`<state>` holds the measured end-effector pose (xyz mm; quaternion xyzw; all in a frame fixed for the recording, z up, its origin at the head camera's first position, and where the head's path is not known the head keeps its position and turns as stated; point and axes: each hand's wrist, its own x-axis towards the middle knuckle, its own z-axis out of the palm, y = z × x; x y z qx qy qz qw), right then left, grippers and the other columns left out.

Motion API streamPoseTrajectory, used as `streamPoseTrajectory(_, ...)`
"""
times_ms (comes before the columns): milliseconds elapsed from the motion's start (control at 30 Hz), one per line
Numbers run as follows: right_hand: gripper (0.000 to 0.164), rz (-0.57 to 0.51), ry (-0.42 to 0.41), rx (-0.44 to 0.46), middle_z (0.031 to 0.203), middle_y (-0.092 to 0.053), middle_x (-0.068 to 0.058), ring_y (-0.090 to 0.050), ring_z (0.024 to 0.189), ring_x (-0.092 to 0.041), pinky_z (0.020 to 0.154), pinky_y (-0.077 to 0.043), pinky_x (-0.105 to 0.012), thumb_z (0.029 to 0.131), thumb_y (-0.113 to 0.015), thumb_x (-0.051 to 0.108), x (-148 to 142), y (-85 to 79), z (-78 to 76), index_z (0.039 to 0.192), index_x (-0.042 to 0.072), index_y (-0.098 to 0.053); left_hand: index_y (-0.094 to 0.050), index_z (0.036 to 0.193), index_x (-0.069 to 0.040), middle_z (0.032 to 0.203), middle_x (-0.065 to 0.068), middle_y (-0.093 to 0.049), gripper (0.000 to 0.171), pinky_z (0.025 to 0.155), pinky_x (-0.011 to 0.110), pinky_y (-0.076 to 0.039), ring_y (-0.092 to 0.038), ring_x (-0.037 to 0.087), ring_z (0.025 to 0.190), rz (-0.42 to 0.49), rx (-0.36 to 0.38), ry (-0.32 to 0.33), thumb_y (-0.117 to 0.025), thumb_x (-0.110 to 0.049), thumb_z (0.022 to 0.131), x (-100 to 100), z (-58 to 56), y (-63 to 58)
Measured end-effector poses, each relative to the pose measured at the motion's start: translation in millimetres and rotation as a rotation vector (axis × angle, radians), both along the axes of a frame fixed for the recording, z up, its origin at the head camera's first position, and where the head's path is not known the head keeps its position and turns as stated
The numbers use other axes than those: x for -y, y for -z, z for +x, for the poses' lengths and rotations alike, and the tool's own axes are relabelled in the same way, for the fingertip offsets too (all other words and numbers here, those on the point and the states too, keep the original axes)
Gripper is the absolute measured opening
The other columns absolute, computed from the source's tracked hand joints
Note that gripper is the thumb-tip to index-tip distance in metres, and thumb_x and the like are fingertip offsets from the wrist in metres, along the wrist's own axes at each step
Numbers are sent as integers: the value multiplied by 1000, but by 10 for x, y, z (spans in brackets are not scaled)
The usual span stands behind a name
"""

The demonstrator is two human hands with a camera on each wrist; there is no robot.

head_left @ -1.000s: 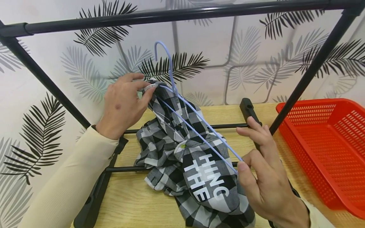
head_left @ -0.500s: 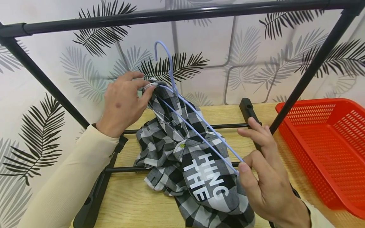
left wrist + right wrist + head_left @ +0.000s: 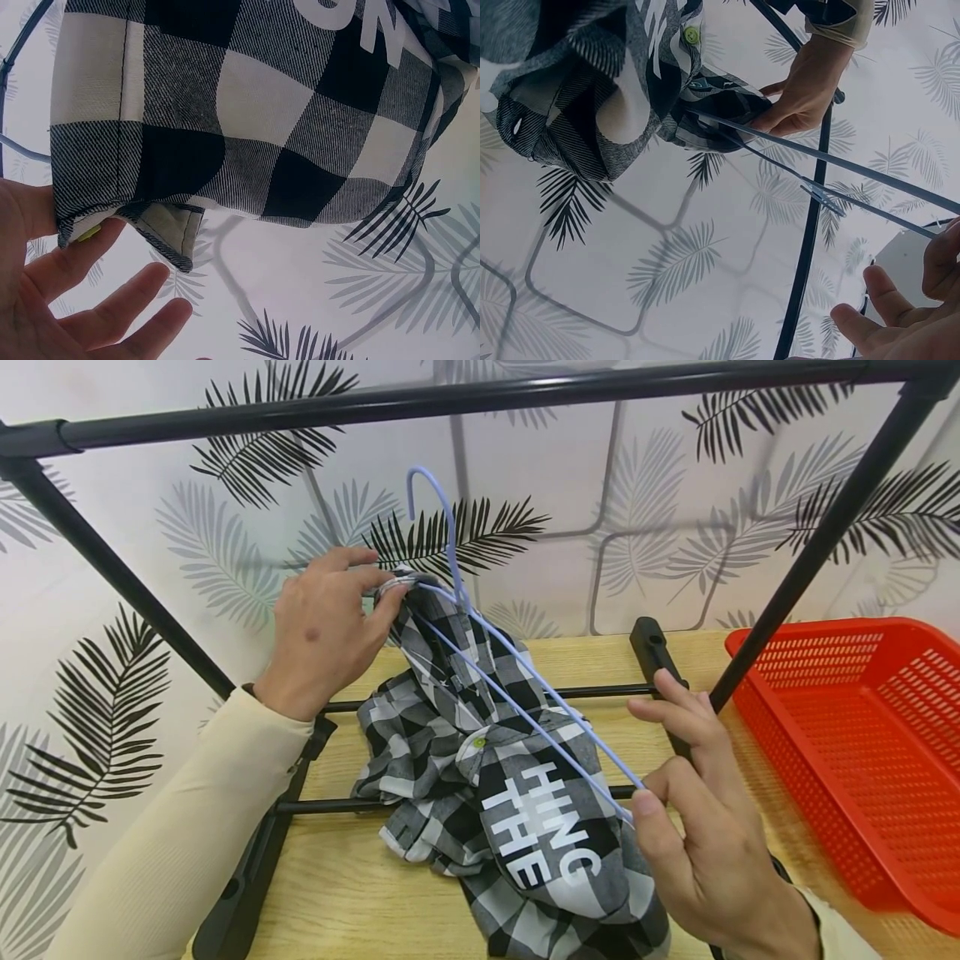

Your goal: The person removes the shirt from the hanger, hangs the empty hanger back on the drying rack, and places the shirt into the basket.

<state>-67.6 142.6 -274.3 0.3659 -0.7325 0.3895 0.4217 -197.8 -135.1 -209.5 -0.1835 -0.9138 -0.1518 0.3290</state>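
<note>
between left hand point(image 3: 326, 631) and right hand point(image 3: 712, 843), blue hanger point(image 3: 461, 598)

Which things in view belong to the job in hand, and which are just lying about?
In the job:
Black, grey and white checked cloth garment, pinched by the left hand
Light-blue slim hanger, end pinched by the right hand
Black tubular rack, probably; hanger not yet on it

Just lying about, it seems:
Red perforated plastic basket

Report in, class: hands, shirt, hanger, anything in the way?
Left hand pinching edge of plaid shirt. Right hand pinching lower end of blue hanger; other end inside shirt. Nothing visibly blocking; lower rack bars behind shirt.
</note>
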Motion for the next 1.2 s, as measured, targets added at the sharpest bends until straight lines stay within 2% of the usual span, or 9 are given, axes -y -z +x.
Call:
streamPoseTrajectory(400, 36, -11, 8, 12, 117, -48, -33, -33, 126, -48, 107, -15, -57, 96, -41, 20, -6, -4, 22, 64, 5, -47, -74, 95, -4, 117, 11, -62, 28, 77, 54, -43, -54, 29, 112, 4, -5, 2, -61, -28, 91, 7, -7, 7)
streamPoseTrajectory(733, 36, -17, 18, 20, 117, -49, -33, -34, 126, -48, 106, -14, -58, 96, -41, 21, -8, 2, 33, 64, 6, -47, -74, 95, -2, 117, 13, -63, 28, 83, 57, -41, -55, 30, 112, 9, -5, 4, -61, -27, 91, 12, -12, 10)
streamPoseTrajectory(1200, 36, -14, 31, 21, 119, -50, -31, -33, 127, -47, 106, -13, -59, 95, -41, 21, -7, 21, 42, 63, 6, -47, -74, 95, -4, 118, 11, -62, 27, 77, 54, -42, -54, 29, 112, -3, 10, -21, -61, -27, 90, 24, -22, 16)
